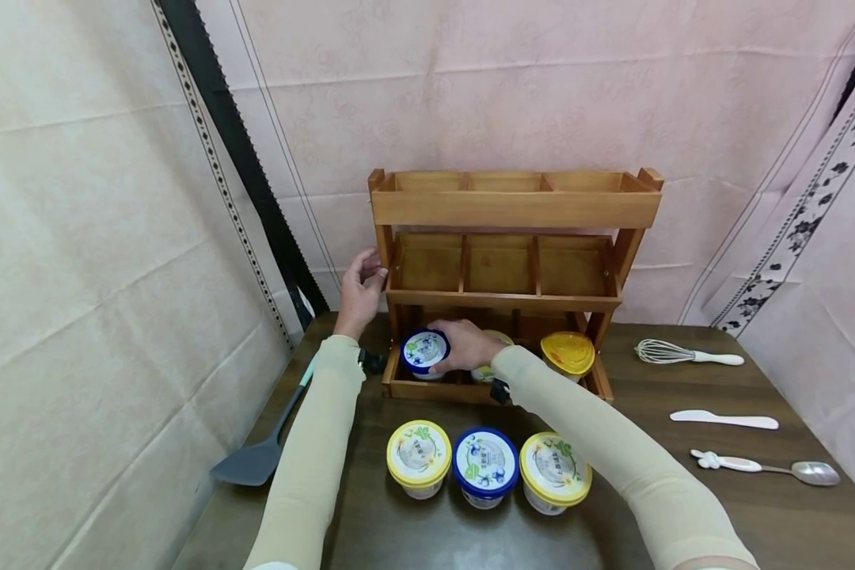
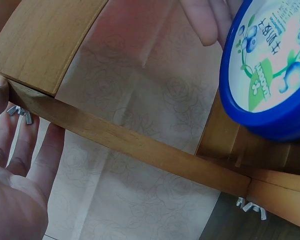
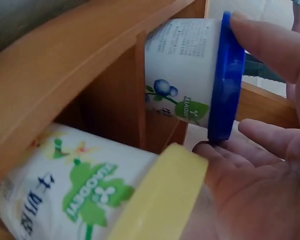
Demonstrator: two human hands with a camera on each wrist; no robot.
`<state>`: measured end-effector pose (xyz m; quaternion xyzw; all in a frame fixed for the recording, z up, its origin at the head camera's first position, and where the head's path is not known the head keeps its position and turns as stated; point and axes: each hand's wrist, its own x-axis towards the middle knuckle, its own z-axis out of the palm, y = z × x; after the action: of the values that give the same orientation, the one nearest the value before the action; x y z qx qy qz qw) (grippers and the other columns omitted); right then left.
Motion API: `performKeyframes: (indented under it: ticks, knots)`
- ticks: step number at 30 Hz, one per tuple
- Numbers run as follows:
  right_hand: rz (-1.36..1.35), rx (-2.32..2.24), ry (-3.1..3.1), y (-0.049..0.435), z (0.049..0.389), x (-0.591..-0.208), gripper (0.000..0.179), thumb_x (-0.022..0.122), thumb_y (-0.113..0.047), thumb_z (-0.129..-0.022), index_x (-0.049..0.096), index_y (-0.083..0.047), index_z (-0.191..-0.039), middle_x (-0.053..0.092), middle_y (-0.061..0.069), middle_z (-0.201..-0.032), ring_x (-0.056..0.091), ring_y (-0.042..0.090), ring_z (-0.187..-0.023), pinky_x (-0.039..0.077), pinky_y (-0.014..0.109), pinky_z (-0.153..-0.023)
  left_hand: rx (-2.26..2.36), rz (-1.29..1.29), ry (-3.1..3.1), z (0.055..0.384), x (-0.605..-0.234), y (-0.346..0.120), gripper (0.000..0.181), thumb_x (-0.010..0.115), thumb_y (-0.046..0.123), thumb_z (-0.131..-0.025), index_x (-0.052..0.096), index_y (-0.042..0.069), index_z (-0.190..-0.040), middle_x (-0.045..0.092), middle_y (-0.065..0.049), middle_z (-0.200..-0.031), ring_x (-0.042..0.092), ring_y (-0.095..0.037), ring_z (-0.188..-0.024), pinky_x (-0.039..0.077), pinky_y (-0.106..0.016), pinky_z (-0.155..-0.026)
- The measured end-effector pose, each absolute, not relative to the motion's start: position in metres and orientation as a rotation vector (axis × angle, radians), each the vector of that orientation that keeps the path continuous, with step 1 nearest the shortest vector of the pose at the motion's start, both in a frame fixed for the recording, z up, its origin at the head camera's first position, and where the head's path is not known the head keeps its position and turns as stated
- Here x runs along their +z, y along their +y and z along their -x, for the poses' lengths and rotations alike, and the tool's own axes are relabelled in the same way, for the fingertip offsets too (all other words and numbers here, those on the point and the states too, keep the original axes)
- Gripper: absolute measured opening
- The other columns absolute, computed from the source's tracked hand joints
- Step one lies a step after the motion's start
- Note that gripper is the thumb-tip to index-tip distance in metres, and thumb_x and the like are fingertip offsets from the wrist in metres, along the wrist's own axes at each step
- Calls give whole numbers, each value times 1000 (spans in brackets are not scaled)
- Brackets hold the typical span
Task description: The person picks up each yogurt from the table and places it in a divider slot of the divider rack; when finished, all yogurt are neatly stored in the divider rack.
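Observation:
My right hand (image 1: 466,346) grips a blue-lidded tub (image 1: 425,348) by its lid, at the left compartment of the bottom tier of a wooden rack (image 1: 516,210). In the right wrist view the thumb lies on one side of the blue lid (image 3: 226,75) and fingers on the other. Beside it in that tier, a yellow-lidded tub (image 3: 155,200) is partly hidden by the right hand in the head view. My left hand (image 1: 359,293) holds the rack's left side post (image 2: 140,145), thumb on one side and fingers on the other, near a wing nut (image 2: 21,114).
Another yellow-lidded tub (image 1: 568,352) occupies the bottom tier's right compartment. In front stand a yellow tub (image 1: 419,455), a blue tub (image 1: 485,463) and a yellow tub (image 1: 556,471). A spatula (image 1: 256,461) lies left; a whisk (image 1: 673,352), knife (image 1: 723,418) and spoon (image 1: 812,473) lie right.

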<state>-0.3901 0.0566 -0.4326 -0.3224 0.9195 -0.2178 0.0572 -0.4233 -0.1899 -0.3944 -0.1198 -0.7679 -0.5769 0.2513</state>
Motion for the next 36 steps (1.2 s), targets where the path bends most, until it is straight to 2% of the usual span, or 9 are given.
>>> performKeyframes:
  ticks: [6, 12, 17, 24, 29, 36]
  knots:
    - [973, -708, 2778, 61, 388, -431, 92, 91, -42, -84, 47, -7, -157, 60, 13, -152, 58, 31, -139, 46, 47, -118, -1587, 344, -2075, 425, -397, -189, 42, 64, 17, -107, 58, 20, -149, 64, -15, -137, 60, -32, -128, 45, -52, -119]
    - [911, -871, 2703, 70, 382, -426, 92, 89, -41, -86, 44, -8, -160, 50, 15, -162, 49, 34, -149, 41, 51, -123, -1588, 337, -2074, 424, -400, -189, 42, 63, 15, -107, 58, 21, -148, 65, -13, -135, 62, -30, -125, 48, -51, -116]
    - [917, -1019, 2620, 76, 378, -420, 92, 89, -40, -86, 43, -10, -160, 48, 12, -164, 46, 32, -152, 43, 49, -122, -1589, 335, -2078, 424, -400, -190, 42, 63, 16, -107, 58, 21, -148, 65, -13, -136, 62, -30, -126, 47, -50, -117]
    - [1012, -1104, 2531, 82, 370, -412, 83, 85, -35, -91, 43, -10, -159, 52, 14, -159, 51, 32, -148, 47, 50, -118, -1595, 322, -2081, 425, -400, -192, 41, 64, 18, -107, 59, 22, -148, 65, -12, -136, 61, -30, -127, 44, -50, -119]
    - [1049, -1074, 2538, 90, 357, -401, 77, 77, -42, -97, 42, -13, -160, 55, 14, -157, 55, 31, -144, 49, 51, -115, -1594, 328, -2081, 424, -399, -191, 42, 64, 20, -107, 58, 21, -148, 65, -12, -137, 60, -30, -128, 43, -50, -120]
    - [1049, -1079, 2562, 111, 337, -386, 73, 73, -46, -99, 43, -19, -160, 59, 9, -154, 57, 28, -142, 51, 52, -113, -1588, 347, -2068, 425, -397, -191, 41, 64, 20, -107, 58, 20, -148, 64, -13, -136, 60, -30, -127, 44, -51, -119]
